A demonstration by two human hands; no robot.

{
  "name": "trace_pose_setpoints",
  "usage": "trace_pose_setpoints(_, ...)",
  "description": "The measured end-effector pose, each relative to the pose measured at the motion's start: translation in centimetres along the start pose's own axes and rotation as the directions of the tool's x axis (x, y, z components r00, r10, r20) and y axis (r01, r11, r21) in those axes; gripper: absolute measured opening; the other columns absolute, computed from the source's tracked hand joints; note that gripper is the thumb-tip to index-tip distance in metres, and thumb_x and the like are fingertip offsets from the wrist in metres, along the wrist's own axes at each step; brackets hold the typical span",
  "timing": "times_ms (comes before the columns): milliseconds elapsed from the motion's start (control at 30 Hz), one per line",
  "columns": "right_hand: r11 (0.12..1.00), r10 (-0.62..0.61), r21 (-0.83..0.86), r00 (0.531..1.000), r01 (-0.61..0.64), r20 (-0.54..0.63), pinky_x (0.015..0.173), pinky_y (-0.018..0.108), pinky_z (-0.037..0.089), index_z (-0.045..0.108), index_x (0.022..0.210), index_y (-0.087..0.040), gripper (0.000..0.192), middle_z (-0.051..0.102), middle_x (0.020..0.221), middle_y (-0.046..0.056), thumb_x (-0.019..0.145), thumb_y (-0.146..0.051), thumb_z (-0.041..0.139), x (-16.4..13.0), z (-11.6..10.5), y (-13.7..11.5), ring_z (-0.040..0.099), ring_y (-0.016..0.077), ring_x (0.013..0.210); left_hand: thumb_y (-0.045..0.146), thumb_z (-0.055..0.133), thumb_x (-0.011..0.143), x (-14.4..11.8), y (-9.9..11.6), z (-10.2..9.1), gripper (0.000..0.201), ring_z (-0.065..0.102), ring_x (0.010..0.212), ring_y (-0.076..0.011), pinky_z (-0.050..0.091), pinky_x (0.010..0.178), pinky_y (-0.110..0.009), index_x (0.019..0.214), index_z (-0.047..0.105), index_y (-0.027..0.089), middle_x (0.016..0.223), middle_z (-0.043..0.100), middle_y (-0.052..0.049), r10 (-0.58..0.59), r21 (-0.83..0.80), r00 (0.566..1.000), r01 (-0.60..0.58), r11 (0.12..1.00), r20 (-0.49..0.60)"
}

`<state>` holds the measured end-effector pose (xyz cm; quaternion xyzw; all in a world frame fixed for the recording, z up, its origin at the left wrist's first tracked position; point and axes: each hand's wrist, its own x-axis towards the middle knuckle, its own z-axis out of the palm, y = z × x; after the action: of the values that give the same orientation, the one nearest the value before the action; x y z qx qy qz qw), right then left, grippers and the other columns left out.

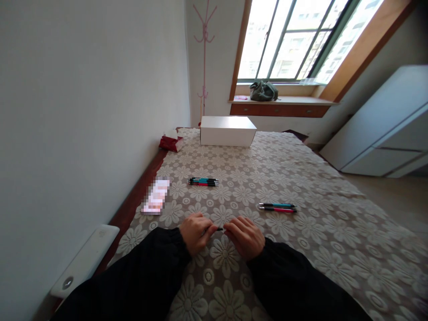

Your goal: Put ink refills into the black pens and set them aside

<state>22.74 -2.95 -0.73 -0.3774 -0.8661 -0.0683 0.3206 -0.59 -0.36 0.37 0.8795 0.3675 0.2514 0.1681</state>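
Note:
Between my two hands, a short dark stretch of a slim pen [220, 229] shows; the rest of it is hidden by my fingers. My left hand [197, 234] is closed on one end, thumb pressed against the fingers. Closed on the other end is my right hand [245, 236], its fingers curled. Beyond and to the right lie a teal-and-black pen [277, 205] and a red-and-black pen [278, 209], side by side on the patterned cloth [230, 303]. Farther off to the left, several teal, red and black pens [203, 182] lie in a close group.
A white box [227, 133] stands at the cloth's far end, with a red tissue pack [171, 142] to its left. A blurred-out flat item [156, 196] lies near the left edge. A long white device [85, 261] sits by the wall at lower left.

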Motion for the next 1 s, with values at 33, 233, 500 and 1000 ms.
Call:
trace_pose_setpoints(33, 1.000, 0.010, -0.003, 1.000, -0.010, 0.002, 0.071, 0.035, 0.036, 0.067, 0.094, -0.021, 0.023, 0.067, 0.080, 0.004, 0.107, -0.024, 0.048, -0.1, 0.1, 0.3, 0.054, 0.0199, 0.075, 0.035, 0.049, 0.104, 0.0, 0.0, -0.1, 0.035, 0.062, 0.077, -0.0187, 0.047, 0.077, -0.034, 0.081, 0.071, 0.021, 0.080, 0.074, -0.003, -0.019, -0.004, 1.000, 0.019, 1.000, -0.007)
trace_pose_setpoints(233, 1.000, 0.023, -0.008, 0.999, -0.023, 0.032, 0.075, 0.034, 0.037, 0.071, 0.100, -0.024, 0.017, 0.071, 0.088, 0.004, 0.103, -0.019, 0.055, -0.7, -0.1, 3.1, 0.058, 0.0191, 0.082, 0.029, 0.056, 0.101, 0.3, -0.6, -0.9, 0.021, 0.063, 0.095, -0.0223, 0.049, 0.087, -0.036, 0.103, 0.077, 0.025, 0.097, 0.077, -0.003, -0.115, -0.009, 0.993, 0.115, 0.993, -0.033)
trace_pose_setpoints(500, 0.994, 0.095, 0.033, 0.989, -0.099, 0.117, 0.078, 0.035, 0.044, 0.075, 0.105, -0.026, 0.019, 0.073, 0.092, 0.004, 0.101, -0.021, 0.057, -1.8, 0.2, 6.5, 0.063, 0.0206, 0.087, 0.026, 0.058, 0.098, 0.8, -1.6, -1.7, 0.019, 0.064, 0.099, -0.0245, 0.049, 0.090, -0.039, 0.099, 0.076, 0.024, 0.100, 0.078, -0.003, -0.209, -0.026, 0.977, 0.208, 0.978, -0.044)
trace_pose_setpoints(1000, 0.988, -0.066, 0.142, 0.996, 0.056, 0.068, 0.090, 0.038, 0.041, 0.070, 0.097, -0.025, 0.014, 0.072, 0.093, 0.003, 0.101, -0.027, 0.057, -0.7, -0.2, 4.0, 0.061, 0.0192, 0.089, 0.036, 0.057, 0.099, 0.3, -2.2, -0.3, 0.025, 0.066, 0.091, -0.0205, 0.055, 0.086, -0.034, 0.105, 0.078, 0.025, 0.093, 0.080, -0.004, 0.030, -0.141, 0.999, -0.032, 0.989, -0.020)
